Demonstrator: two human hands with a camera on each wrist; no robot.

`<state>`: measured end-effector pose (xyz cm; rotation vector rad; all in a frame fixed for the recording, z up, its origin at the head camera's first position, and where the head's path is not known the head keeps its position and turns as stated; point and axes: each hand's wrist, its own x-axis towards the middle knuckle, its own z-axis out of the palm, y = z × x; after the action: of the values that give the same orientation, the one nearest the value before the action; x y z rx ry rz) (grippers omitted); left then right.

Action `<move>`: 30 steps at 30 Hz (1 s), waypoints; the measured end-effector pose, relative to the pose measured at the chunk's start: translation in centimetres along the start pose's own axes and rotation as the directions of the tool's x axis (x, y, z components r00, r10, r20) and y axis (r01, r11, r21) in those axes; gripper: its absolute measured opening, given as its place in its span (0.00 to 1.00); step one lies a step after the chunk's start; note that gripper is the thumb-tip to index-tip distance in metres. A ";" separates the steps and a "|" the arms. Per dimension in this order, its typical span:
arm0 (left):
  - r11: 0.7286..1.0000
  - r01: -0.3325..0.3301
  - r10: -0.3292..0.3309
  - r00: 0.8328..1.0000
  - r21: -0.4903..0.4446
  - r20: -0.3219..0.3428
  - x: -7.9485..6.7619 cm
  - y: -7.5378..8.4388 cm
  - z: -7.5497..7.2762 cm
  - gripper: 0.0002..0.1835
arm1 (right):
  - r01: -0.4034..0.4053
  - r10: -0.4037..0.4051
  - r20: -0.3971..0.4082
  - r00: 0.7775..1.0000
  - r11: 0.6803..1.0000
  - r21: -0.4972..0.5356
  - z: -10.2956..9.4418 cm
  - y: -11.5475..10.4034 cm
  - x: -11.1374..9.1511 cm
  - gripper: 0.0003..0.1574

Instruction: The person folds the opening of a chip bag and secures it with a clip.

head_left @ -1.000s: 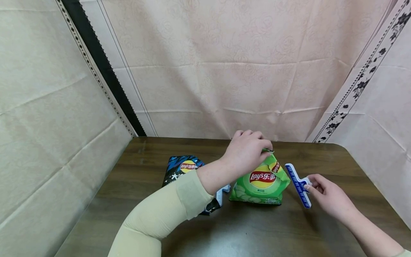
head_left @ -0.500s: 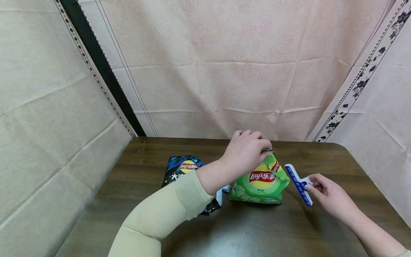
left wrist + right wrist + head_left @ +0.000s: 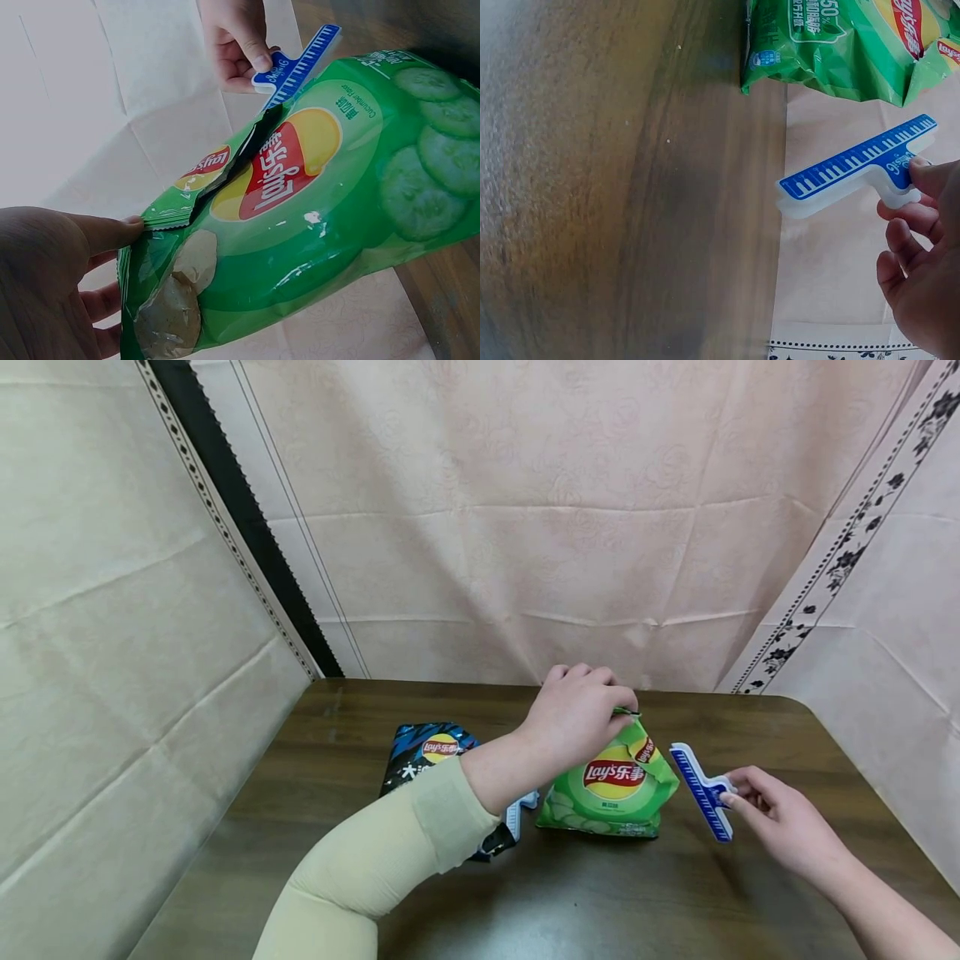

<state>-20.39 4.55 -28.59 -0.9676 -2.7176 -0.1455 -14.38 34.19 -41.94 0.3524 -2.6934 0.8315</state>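
A green bag of Lay's chips (image 3: 611,789) stands upright on the table, its top folded over. My left hand (image 3: 573,718) pinches the fold; in the left wrist view the thumb presses on the folded corner of the bag (image 3: 360,172). To the bag's right, my right hand (image 3: 787,827) holds a blue and white bag clip (image 3: 702,793) by its handles between thumb and fingers. In the right wrist view the long bar of the clip (image 3: 855,161) is apart from the bag, with its keyboard-like print facing the camera.
Left of the green bag lies a black and blue Lay's bag (image 3: 420,756), partly hidden by my left sleeve (image 3: 390,843). A light blue clip (image 3: 513,818) shows on it. The wooden table (image 3: 585,910) ends at cloth curtains (image 3: 480,568) behind.
The clip in my right hand has shifted and tilted very slightly. My left hand and the green bag have stayed in place.
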 end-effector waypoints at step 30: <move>1.000 -0.031 0.031 1.000 0.004 0.008 0.1 -0.1 0.0 0.11 | 0.032 -0.035 0.082 0.996 0.999 0.033 -1.2 -2.0 0.6 0.07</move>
<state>-20.50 4.57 -28.54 -1.0100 -2.7073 -0.1306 -14.02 33.25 -39.79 0.4473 -2.7449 0.8686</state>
